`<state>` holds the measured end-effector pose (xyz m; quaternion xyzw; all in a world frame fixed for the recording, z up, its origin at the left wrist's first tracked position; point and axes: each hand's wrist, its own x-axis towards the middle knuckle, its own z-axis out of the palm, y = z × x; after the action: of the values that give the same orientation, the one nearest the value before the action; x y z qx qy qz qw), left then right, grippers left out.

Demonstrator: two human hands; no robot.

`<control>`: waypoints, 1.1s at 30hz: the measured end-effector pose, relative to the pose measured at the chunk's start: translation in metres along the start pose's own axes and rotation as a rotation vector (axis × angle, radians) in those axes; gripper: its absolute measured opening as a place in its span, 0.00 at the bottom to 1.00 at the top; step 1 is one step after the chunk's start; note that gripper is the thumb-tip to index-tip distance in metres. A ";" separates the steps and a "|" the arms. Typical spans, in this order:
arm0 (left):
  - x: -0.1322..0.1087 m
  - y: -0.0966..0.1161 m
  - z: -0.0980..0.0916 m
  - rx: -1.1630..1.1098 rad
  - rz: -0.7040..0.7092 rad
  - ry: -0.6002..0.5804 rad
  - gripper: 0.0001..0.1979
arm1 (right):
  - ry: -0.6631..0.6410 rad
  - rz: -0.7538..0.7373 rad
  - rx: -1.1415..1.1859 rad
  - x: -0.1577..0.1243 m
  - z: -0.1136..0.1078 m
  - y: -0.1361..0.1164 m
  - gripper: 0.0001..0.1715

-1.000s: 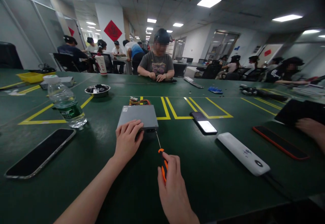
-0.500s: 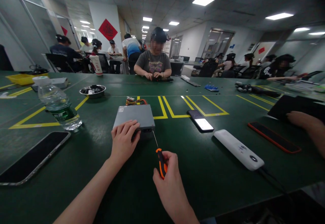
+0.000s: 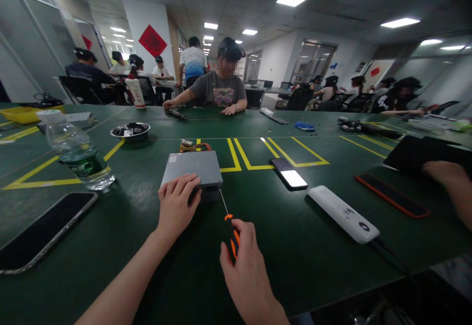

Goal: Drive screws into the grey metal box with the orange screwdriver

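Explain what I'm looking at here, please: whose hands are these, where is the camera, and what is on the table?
The camera sits on a person's head, looking forward and down, so the two bare hands at the bottom are the wearer's own. The left hand rests on a flat grey metal box on the green table. The right hand holds an orange-handled screwdriver whose thin shaft reaches the box's near corner. Around them lie a water bottle, a dark phone, a lit phone, a white power bank and a metal bowl. Other people work across the table.

Screwdriver against grey box (hands steadying)
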<state>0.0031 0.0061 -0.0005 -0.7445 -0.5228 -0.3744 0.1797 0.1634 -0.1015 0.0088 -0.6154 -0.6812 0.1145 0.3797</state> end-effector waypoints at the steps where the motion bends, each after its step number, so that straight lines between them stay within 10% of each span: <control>1: 0.000 0.000 0.000 0.000 0.001 0.001 0.12 | 0.012 -0.011 0.003 -0.002 0.002 -0.002 0.19; 25: 0.001 0.001 -0.003 -0.008 -0.012 -0.015 0.11 | 0.230 -0.296 -0.171 -0.007 -0.001 0.005 0.13; 33: 0.001 0.002 -0.006 -0.033 -0.037 -0.038 0.11 | 0.123 -0.239 -0.271 -0.004 -0.010 0.011 0.17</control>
<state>0.0026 0.0023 0.0042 -0.7444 -0.5336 -0.3721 0.1506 0.1778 -0.1060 0.0072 -0.5814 -0.7341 -0.0619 0.3453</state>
